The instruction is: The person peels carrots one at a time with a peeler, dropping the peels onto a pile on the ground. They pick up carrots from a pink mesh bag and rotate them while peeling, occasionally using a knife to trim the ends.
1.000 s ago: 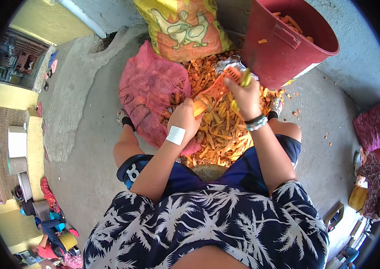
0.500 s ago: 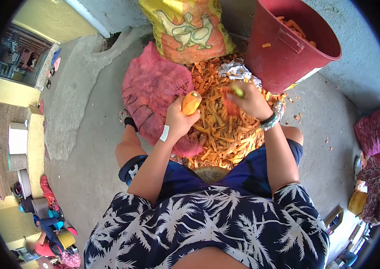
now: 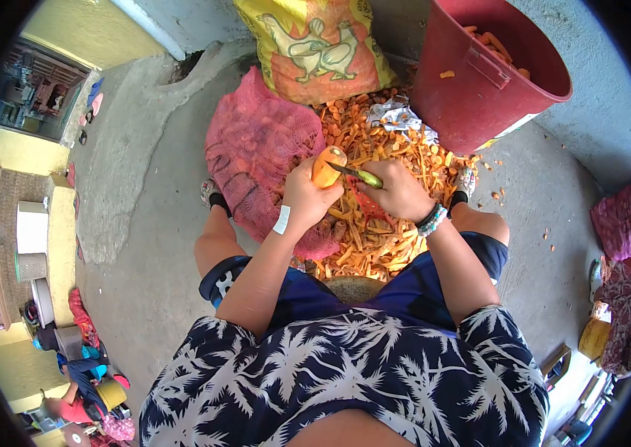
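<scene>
My left hand (image 3: 309,195) is wrapped around a peeled orange carrot (image 3: 326,170), its blunt end pointing up. In my right hand (image 3: 399,192) is a small knife (image 3: 370,178) with a yellow-green handle. The dark blade reaches left to the carrot, right at its upper end. A red object (image 3: 366,204) shows under my right palm, mostly hidden by the fingers. Beneath both hands spreads a heap of carrot peelings (image 3: 397,249) and cut ends. Close to my left hand lies a pink mesh sack (image 3: 244,160) full of unpeeled carrots.
A red bucket (image 3: 464,97) holding carrots stands at the back right, against the wall. Behind the heap is a yellow and orange sack (image 3: 323,56) printed with poultry. Crumpled silvery wrapping (image 3: 397,118) lies beside the bucket. A person (image 3: 69,406) is at the far lower left.
My right hand has come down and left, bringing the knife's blade to the carrot's end. The red object has swung under the palm. My left hand still holds the carrot, shifted slightly right.
</scene>
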Motion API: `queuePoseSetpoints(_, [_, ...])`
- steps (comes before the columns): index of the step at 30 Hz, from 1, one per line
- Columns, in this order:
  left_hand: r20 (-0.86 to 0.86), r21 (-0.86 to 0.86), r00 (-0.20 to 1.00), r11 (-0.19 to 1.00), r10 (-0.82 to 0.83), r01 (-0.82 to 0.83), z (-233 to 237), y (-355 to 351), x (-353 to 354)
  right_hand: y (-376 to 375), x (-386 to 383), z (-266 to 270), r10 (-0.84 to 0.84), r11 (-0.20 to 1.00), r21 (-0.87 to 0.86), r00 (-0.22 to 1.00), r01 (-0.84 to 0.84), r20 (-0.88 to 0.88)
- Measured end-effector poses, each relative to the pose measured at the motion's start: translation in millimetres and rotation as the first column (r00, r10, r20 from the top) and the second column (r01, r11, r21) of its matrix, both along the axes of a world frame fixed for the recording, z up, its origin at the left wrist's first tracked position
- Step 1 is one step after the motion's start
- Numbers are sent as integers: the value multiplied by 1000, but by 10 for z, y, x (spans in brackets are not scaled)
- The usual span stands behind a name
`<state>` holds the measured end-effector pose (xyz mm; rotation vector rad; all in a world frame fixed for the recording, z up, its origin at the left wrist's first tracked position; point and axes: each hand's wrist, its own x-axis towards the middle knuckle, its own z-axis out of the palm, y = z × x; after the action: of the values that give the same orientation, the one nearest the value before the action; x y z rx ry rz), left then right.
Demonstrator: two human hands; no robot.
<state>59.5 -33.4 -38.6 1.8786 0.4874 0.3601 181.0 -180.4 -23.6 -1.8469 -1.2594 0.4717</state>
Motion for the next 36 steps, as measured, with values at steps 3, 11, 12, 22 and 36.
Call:
queuePoseSetpoints(3, [-13, 56, 1000, 998, -2, 3, 64, -38, -3, 27, -10, -30, -50, 997, -56, 999, 49, -22])
queuePoseSetpoints(11, [-151, 392, 978, 899, -147, 196, 134, -70, -82, 351, 239, -916, -155, 920, -366, 988, 141, -7])
queuePoseSetpoints(12, [2, 431, 975, 880, -222, 200, 193, -239, -70, 265, 332, -1133, -144, 903, -398, 987, 161, 71])
queuePoseSetpoints(22, [-34, 126, 991, 983, -133, 136, 106, 78, -40, 39, 400, -1358, -4, 603, -776, 974, 185, 228])
queuePoseSetpoints(36, [-173, -329, 971, 939, -163, 99, -14, -76, 23, -3, 236, -198, -368, 714, 402, 796, 573, -481])
